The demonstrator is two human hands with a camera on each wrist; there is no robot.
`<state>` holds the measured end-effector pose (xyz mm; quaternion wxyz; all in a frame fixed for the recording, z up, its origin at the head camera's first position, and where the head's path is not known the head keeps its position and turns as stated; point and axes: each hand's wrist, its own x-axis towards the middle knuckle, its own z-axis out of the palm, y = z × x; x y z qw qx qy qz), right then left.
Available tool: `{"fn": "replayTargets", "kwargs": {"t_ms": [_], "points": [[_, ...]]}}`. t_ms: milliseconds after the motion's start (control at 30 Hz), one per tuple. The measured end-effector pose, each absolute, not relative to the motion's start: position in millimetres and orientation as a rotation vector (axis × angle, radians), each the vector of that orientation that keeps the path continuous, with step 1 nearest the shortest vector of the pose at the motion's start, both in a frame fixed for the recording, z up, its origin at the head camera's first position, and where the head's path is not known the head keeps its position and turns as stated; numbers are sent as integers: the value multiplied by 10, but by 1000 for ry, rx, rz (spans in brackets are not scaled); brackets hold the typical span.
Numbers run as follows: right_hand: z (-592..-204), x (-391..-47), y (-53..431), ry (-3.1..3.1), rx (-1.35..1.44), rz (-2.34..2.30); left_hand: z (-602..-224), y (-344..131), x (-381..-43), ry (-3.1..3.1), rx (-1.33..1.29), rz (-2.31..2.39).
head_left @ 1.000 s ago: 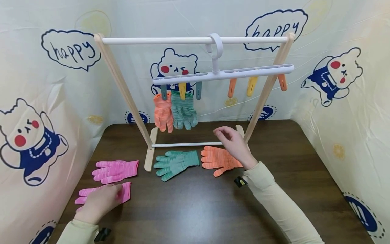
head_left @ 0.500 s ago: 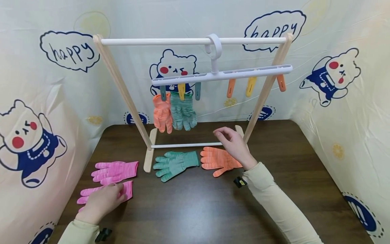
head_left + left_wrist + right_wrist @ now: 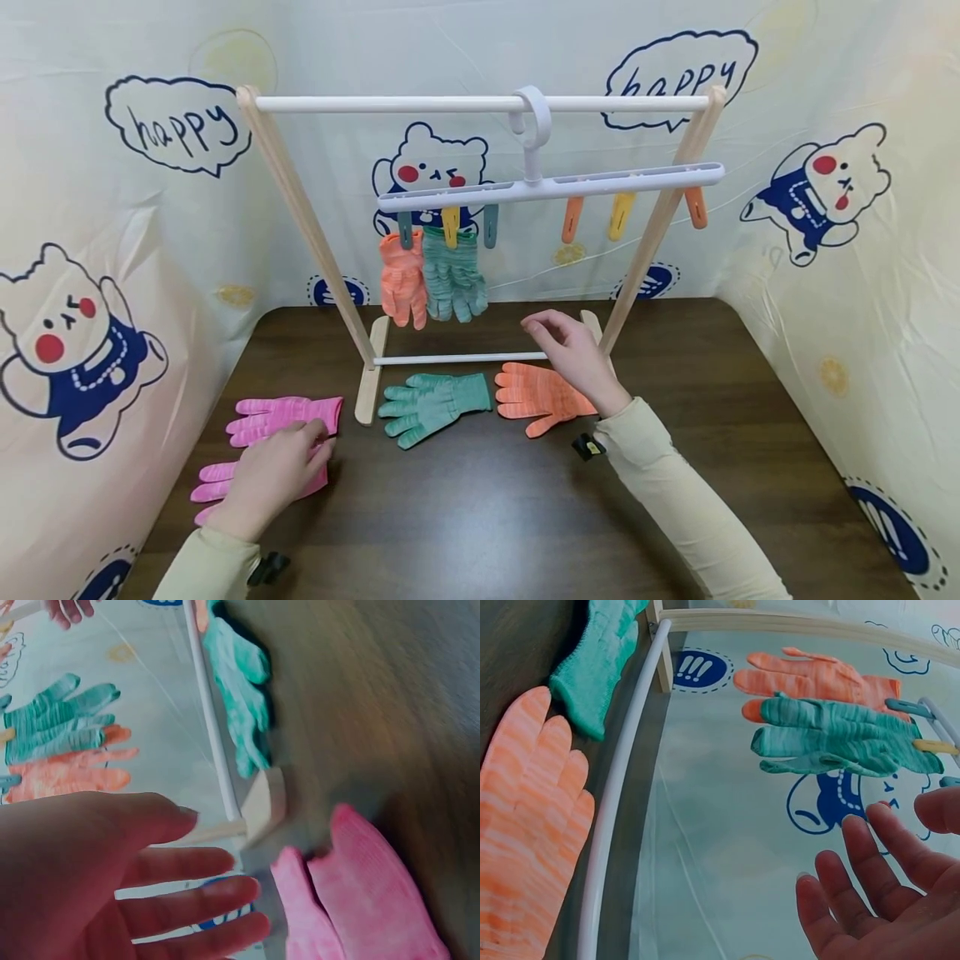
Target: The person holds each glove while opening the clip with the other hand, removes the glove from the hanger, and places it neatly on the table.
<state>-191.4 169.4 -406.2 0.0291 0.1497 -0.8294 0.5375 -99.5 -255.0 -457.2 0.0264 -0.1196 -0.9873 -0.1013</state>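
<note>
Over two pink gloves at the table's left, my left hand [image 3: 273, 471] hovers with fingers relaxed, holding nothing. It partly hides the lower pink glove [image 3: 213, 489] and overlaps the edge of the upper pink glove [image 3: 262, 421]. My right hand [image 3: 577, 354], loosely bent and holding nothing, is above the orange glove [image 3: 532, 402] on the table. To that glove's left lies a green glove [image 3: 435, 404]. From the white hanger [image 3: 487, 192] hang another orange glove [image 3: 817, 679] and another green glove [image 3: 832, 735], held by clips.
A wooden stand [image 3: 300, 208] with a white top bar [image 3: 375, 104] carries the hanger. A grey-blue clip [image 3: 491, 227], a yellow clip [image 3: 621, 217] and orange clips grip nothing. A low white rod [image 3: 457, 359] joins the stand's feet. Printed cloth surrounds the table.
The lower pink glove shifted slightly right under my left hand. That hand has since come off it, moving up and to the right. My right hand stays nearly still.
</note>
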Motion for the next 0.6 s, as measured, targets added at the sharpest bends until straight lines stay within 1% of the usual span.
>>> {"fn": "replayTargets", "kwargs": {"t_ms": [300,600], "points": [[-3972,-1953,1611,-2550,487,1652,-4451,-2272,-1153,-2939,-438,-450],[-3787,-1962,1493,-2537,536,1648,-4336,-2026,-1257,-2851,-461,-546]]}}
